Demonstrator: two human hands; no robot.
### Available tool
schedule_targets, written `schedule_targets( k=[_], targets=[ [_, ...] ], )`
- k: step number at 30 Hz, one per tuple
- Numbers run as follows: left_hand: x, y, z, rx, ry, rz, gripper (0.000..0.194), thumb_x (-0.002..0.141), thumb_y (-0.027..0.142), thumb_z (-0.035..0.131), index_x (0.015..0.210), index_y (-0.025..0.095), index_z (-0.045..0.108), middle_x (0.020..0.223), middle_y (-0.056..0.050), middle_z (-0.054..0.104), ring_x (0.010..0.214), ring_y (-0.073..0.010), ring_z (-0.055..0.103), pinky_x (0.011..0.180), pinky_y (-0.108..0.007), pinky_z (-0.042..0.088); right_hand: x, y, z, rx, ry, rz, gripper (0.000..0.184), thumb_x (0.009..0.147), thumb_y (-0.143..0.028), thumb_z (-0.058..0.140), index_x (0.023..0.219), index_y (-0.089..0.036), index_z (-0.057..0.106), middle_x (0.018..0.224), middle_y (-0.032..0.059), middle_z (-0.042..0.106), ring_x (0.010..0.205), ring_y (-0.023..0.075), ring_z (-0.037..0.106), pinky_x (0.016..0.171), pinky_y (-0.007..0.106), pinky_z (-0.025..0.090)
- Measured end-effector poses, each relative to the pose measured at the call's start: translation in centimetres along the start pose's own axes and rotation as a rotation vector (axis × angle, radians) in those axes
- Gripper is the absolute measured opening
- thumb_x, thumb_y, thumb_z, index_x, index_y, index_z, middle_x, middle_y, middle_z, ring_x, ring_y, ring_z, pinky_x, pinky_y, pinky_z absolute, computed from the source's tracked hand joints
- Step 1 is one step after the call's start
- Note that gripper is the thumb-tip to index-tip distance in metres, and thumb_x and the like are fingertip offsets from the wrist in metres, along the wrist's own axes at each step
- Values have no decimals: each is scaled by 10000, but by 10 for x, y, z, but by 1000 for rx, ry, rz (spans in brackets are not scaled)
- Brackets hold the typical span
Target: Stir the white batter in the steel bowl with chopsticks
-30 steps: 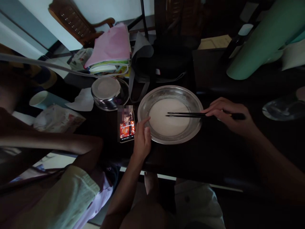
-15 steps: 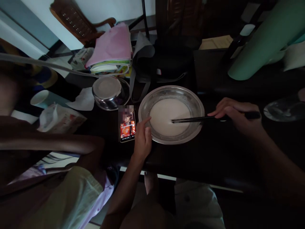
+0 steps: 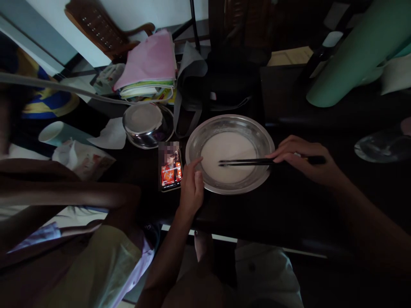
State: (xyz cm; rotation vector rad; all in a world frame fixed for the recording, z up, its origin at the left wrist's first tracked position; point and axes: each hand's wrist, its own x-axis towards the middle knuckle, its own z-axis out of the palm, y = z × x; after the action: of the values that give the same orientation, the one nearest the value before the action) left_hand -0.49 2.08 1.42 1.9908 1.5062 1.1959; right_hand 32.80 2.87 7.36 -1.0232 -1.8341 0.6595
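A wide metal bowl (image 3: 268,134) stands on the dark table, holding a milky white liquid (image 3: 226,147). My left hand (image 3: 192,188) grips the bowl's near left rim, its index finger reaching over the edge. In my right hand (image 3: 302,158), closed fingers hold a pair of black chopsticks (image 3: 245,162). Their tips dip into the liquid near the middle of the bowl. Just left of my left hand lies a phone (image 3: 171,171) with its screen lit.
An upturned metal basin (image 3: 144,122), a pale blue cup (image 3: 56,132) and a plastic bag (image 3: 85,158) stand to the left. Another person's arm (image 3: 80,194) rests there. Behind are a black bag (image 3: 227,81) and pink folder (image 3: 147,60). A green cylinder (image 3: 346,60) stands at right.
My right hand has moved left with the chopsticks, and their tips now sit farther left in the liquid. My left hand stays at the rim. The person at left has shifted slightly.
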Motion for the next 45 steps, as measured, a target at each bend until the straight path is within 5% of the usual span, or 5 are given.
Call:
schedule_targets(
  k=[16, 22, 27, 32, 45],
  targets=[
    [0, -1, 2, -19, 0, 4, 541, 1109, 559, 326, 1329, 187, 652, 1248, -144, 744, 1165, -260, 695, 1029, -435, 529, -2, 3, -4, 8, 147, 56, 321, 1008, -299, 627, 735, -256, 790, 803, 53, 796, 769, 196, 720, 701, 364, 564],
    [0, -1, 1, -25, 16, 12, 539, 1110, 552, 336, 1319, 176, 661, 1237, -150, 742, 1175, -262, 695, 1031, -427, 527, -1, 1, 0, -19, -4, -4, 166, 961, -279, 697, 861, -302, 829, 905, 23, 844, 869, 219, 730, 753, 385, 574],
    [0, -1, 1, -24, 4, 2, 550, 1107, 567, 325, 1324, 183, 655, 1255, -149, 737, 1190, -267, 691, 1041, -437, 524, -1, 0, -4, 1, 149, 59, 306, 1002, -275, 629, 740, -275, 786, 815, 38, 796, 779, 199, 731, 713, 369, 569],
    [0, -1, 1, -16, 16, -13, 565, 1102, 589, 315, 1312, 194, 660, 1222, -140, 741, 1152, -261, 697, 1025, -435, 529, 0, -2, -1, 9, -8, 14, 215, 980, -270, 663, 821, -286, 808, 875, 26, 835, 824, 198, 742, 740, 366, 582],
    [0, -2, 1, -11, 8, -16, 564, 1102, 582, 314, 1322, 195, 660, 1252, -144, 740, 1160, -262, 695, 1030, -441, 530, 1, -2, 1, -31, 20, 18, 164, 949, -283, 705, 835, -295, 823, 907, 30, 843, 874, 219, 749, 786, 391, 596]
  ],
)
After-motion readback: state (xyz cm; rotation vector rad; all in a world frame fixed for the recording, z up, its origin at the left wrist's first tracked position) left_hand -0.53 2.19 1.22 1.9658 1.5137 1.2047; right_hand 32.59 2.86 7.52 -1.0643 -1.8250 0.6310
